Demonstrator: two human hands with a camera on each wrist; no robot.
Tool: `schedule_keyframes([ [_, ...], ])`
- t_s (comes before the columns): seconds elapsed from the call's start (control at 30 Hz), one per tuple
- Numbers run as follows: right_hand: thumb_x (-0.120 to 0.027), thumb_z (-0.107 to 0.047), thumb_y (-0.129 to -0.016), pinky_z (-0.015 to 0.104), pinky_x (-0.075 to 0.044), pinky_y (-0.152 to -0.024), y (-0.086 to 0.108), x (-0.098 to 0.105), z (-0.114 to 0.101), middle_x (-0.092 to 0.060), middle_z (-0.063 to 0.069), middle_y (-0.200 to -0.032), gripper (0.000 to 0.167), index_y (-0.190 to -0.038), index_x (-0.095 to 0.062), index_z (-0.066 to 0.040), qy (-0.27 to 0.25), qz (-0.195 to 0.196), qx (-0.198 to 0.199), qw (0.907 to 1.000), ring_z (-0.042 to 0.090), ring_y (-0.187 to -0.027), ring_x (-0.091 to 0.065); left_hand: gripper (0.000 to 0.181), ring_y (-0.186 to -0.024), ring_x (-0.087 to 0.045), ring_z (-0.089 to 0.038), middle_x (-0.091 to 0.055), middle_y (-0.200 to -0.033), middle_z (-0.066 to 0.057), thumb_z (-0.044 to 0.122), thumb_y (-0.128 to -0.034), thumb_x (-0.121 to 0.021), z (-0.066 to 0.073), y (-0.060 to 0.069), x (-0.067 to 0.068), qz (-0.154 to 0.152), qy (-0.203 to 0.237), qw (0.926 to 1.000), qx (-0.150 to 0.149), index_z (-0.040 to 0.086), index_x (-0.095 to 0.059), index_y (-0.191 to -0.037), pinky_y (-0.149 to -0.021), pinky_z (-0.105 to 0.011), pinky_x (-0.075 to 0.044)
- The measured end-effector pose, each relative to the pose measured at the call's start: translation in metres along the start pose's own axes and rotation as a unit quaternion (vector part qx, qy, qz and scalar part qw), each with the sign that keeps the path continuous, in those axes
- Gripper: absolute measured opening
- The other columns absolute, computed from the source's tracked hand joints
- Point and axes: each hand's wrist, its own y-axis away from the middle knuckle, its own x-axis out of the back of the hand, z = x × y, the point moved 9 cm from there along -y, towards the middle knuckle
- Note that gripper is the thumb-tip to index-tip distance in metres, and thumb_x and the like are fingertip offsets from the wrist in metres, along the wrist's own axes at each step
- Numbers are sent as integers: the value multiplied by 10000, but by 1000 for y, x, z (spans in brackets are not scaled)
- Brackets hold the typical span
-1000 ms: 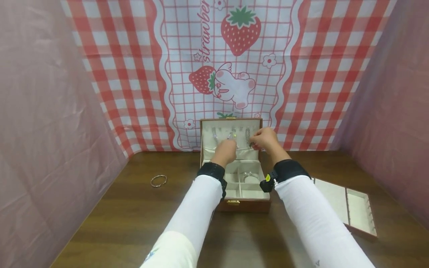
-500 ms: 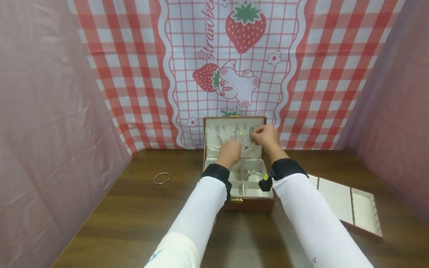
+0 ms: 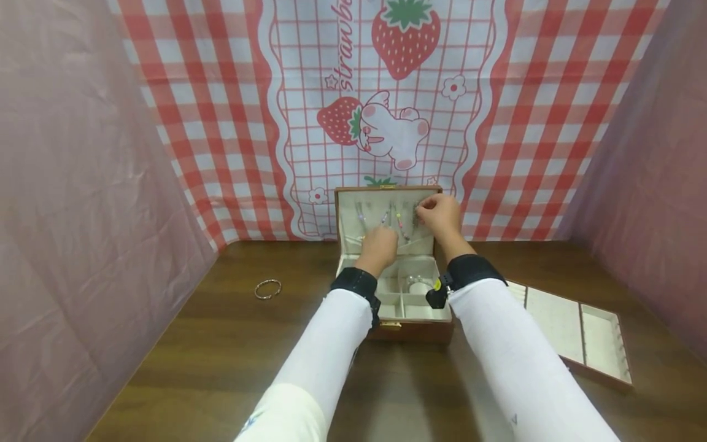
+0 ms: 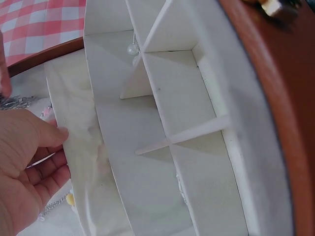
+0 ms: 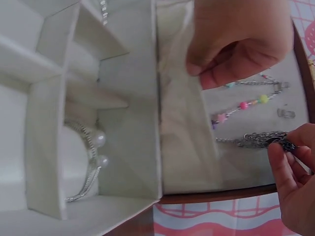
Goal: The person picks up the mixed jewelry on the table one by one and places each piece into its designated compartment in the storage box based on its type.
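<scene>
An open brown jewelry box (image 3: 411,331) stands on the table, with chains hanging inside its raised lid. My left hand (image 3: 379,248) is at the cream fabric pocket (image 5: 184,132) low in the lid; its thumb and fingers pinch the pocket's upper edge (image 4: 59,125). With thumb and fingertips, my right hand (image 5: 298,191) pinches a bunched dark silver chain necklace (image 5: 261,139) near the lid's right side. The lower end of that necklace runs to the pocket edge. Beside it hangs a necklace with colored beads (image 5: 243,105).
White dividers (image 4: 197,128) split the box's base into compartments. One holds a silver bracelet with pearls (image 5: 92,162). Another silver bracelet (image 3: 265,298) lies on the table at left. A cream-lined tray (image 3: 555,319) rests at right. A checked cloth (image 3: 221,123) hangs behind.
My right hand's fingertips have moved up along the lid with the chain necklace. The left hand sits slightly lower against the lid, and more of the beaded necklaces shows. The head view has shifted slightly.
</scene>
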Motion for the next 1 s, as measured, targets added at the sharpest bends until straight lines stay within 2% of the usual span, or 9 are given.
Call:
schedule_keyframes([
  [0.17,-642,-132,-855,449,-506,-791,0,-6,4,-705,184,-933,184,-908,-726,22,765,-173,189,9967,353,-893,-623,148,-927,-671,-216,-708,-1011,-46,107,-947,-559,-3,-3,1,10,149,9998,124,111,-708,-949,-756,-355,-561],
  [0.43,-675,-110,-815,481,-511,-799,3,-17,14,-720,177,-904,152,-865,-743,16,1525,-366,575,9859,387,-883,-646,154,-919,-675,-209,-708,-1019,-48,100,-952,-555,-2,-2,-4,-94,198,9997,144,105,-709,-950,-729,-358,-568],
  [0.67,-705,-85,-835,485,-488,-884,4,-20,11,-715,200,-960,170,-935,-741,47,1626,-559,861,9813,410,-955,-638,163,-892,-679,-203,-710,-992,-46,93,-954,-553,-1,-1,-2,-51,133,9999,73,103,-714,-927,-701,-348,-572],
  [1.0,-662,-62,-850,494,-475,-911,7,-17,10,-713,205,-960,164,-940,-740,50,1686,-769,1057,9770,420,-972,-628,170,-925,-672,-211,-709,-1007,-43,102,-967,-550,-3,-2,-1,-178,425,9989,98,106,-712,-916,-733,-345,-567],
])
